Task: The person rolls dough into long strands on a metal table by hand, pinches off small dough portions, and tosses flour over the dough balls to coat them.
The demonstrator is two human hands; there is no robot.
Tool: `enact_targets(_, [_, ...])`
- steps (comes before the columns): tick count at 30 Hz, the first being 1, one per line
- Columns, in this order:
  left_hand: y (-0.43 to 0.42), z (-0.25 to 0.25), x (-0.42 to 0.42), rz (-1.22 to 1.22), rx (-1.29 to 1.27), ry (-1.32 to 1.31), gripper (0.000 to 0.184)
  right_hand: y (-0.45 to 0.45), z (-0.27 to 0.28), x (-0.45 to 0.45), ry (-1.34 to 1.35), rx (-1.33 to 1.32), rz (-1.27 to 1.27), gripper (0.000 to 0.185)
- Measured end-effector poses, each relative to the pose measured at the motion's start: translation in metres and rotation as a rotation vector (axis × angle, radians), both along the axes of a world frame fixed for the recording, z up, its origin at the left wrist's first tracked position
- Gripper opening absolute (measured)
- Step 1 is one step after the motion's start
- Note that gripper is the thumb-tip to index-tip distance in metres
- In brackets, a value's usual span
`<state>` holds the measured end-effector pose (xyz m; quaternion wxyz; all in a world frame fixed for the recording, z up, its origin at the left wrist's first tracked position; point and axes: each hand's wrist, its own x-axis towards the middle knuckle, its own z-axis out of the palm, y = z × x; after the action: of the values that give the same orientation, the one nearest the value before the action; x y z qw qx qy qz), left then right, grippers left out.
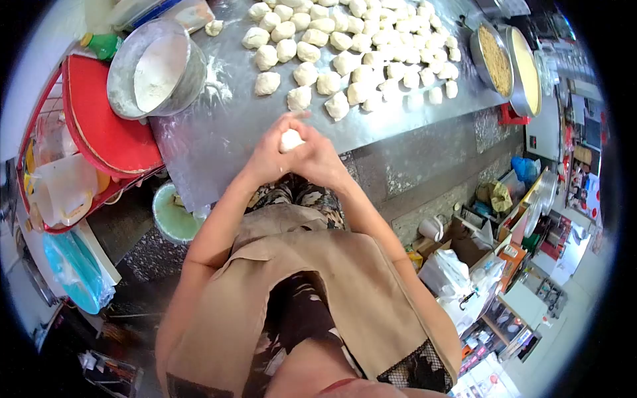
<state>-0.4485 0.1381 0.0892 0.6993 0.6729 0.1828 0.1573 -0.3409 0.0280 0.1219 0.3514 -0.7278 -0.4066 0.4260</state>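
Observation:
A white dough ball (290,140) is held between my two hands, above the near edge of the metal table (232,126). My left hand (269,154) curls round its left side, and my right hand (320,158) closes round its right side. The fingertips of both hands meet at the top, slightly blurred. Beyond them, several floured dough pieces (305,73) lie in loose rows on the table, the nearest a little past my fingertips.
A metal bowl of flour (156,73) stands at the table's left, beside a red lid (109,119). Below is a pale green bucket (174,219). Two pans, one with brown crumbly filling (494,60) and one with yellow contents (526,69), sit at the right end.

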Motion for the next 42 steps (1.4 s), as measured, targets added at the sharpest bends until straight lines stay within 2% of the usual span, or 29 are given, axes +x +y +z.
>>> enact_targets(2, [0.005, 0.011, -0.009, 0.007, 0.014, 0.040, 0.035, 0.010, -0.008, -0.002, 0.320, 0.039, -0.239, 0.043])
enact_targets(4, [0.006, 0.024, -0.018, 0.012, 0.119, 0.233, 0.050, 0.015, -0.011, -0.005, 0.333, 0.056, -0.244, 0.041])
enact_targets(5, [0.007, 0.015, -0.023, 0.018, 0.113, 0.241, 0.050, 0.015, -0.010, -0.006, 0.337, 0.076, -0.263, 0.039])
enact_targets(6, [0.009, 0.001, -0.028, 0.006, 0.271, 0.287, 0.046, 0.017, 0.000, -0.009, 0.196, 0.004, -0.218, 0.041])
enact_targets(7, [0.011, -0.007, -0.031, -0.005, 0.430, 0.331, 0.042, 0.019, 0.000, -0.012, 0.196, 0.005, -0.211, 0.041])
enact_targets(8, [0.012, -0.014, -0.034, 0.026, 0.466, 0.299, 0.034, 0.023, -0.001, -0.017, -0.079, 0.131, -0.213, 0.037])
enact_targets(9, [0.012, -0.010, -0.036, 0.031, 0.463, 0.302, 0.034, 0.026, -0.003, -0.023, -0.354, 0.256, -0.213, 0.034])
enact_targets(12, [0.011, -0.003, -0.038, 0.047, 0.415, 0.383, 0.035, 0.039, -0.008, -0.040, -0.445, 0.408, -0.167, 0.025])
enact_targets(14, [0.012, -0.003, -0.042, 0.139, 0.415, 0.213, 0.025, 0.042, -0.012, -0.048, -0.453, 0.416, -0.204, 0.021])
enact_targets(15, [0.012, -0.008, -0.045, 0.144, 0.413, 0.214, 0.025, 0.044, -0.014, -0.051, -0.462, 0.422, -0.250, 0.017])
enact_targets(17, [0.013, -0.022, -0.052, 0.066, 0.414, 0.347, 0.024, 0.046, -0.021, -0.056, -0.494, 0.456, -0.246, 0.017])
enact_targets(21, [0.009, -0.018, -0.053, 0.116, 0.339, 0.318, 0.023, 0.047, -0.041, -0.063, -0.529, 0.540, -0.324, 0.016])
enact_targets(23, [0.006, -0.025, -0.053, 0.128, 0.497, 0.232, 0.023, 0.046, -0.079, -0.050, -0.571, 0.483, -0.352, 0.017])
enact_targets(25, [-0.007, -0.004, -0.065, 0.052, 0.141, 0.280, 0.019, 0.044, -0.104, -0.025, -0.609, 0.325, -0.331, 0.021])
enact_targets(26, [-0.011, 0.029, -0.064, -0.061, 0.191, 0.096, 0.017, 0.037, -0.111, -0.016, -0.621, 0.210, -0.370, 0.025])
enact_targets(27, [-0.009, 0.044, -0.065, -0.084, 0.126, 0.127, 0.017, 0.034, -0.114, -0.006, -0.634, 0.102, -0.381, 0.031])
enact_targets(29, [0.008, 0.038, -0.064, 0.146, -0.005, 0.353, 0.016, 0.028, -0.068, -0.010, -1.069, 0.269, -0.236, 0.050])
enact_targets(30, [0.017, 0.006, -0.068, 0.166, -0.302, 0.272, 0.019, 0.022, -0.044, -0.015, -1.088, 0.171, -0.152, 0.062])
enact_targets(31, [0.024, 0.002, -0.067, 0.192, -0.483, 0.231, 0.016, 0.021, -0.026, -0.017, -1.097, 0.176, -0.154, 0.062])
enact_targets(33, [0.025, -0.006, -0.066, 0.225, -0.475, 0.155, 0.020, 0.017, 0.000, -0.029, -0.119, -0.013, 0.015, 0.064])
enact_targets(34, [0.022, -0.010, -0.066, 0.228, -0.475, 0.156, 0.020, 0.021, 0.003, -0.042, 0.054, -0.002, -0.007, 0.062])
enact_targets(37, [0.019, -0.011, -0.063, 0.159, -0.460, 0.088, 0.028, 0.038, -0.018, -0.057, -0.047, 0.078, -0.124, 0.059])
enact_targets(38, [0.018, -0.010, -0.066, 0.172, -0.504, 0.037, 0.034, 0.039, -0.021, -0.056, -0.022, 0.148, -0.167, 0.050])
enact_targets(39, [0.017, -0.008, -0.068, 0.185, -0.549, -0.012, 0.040, 0.040, -0.022, -0.055, -0.020, 0.146, -0.169, 0.050])
enact_targets(40, [0.018, -0.007, -0.071, 0.198, -0.556, -0.064, 0.047, 0.040, -0.021, -0.053, 0.081, 0.136, -0.218, 0.045])
enact_targets(42, [0.021, -0.006, -0.077, 0.205, -0.496, -0.018, 0.046, 0.043, -0.025, -0.050, 0.319, 0.190, -0.285, 0.033])
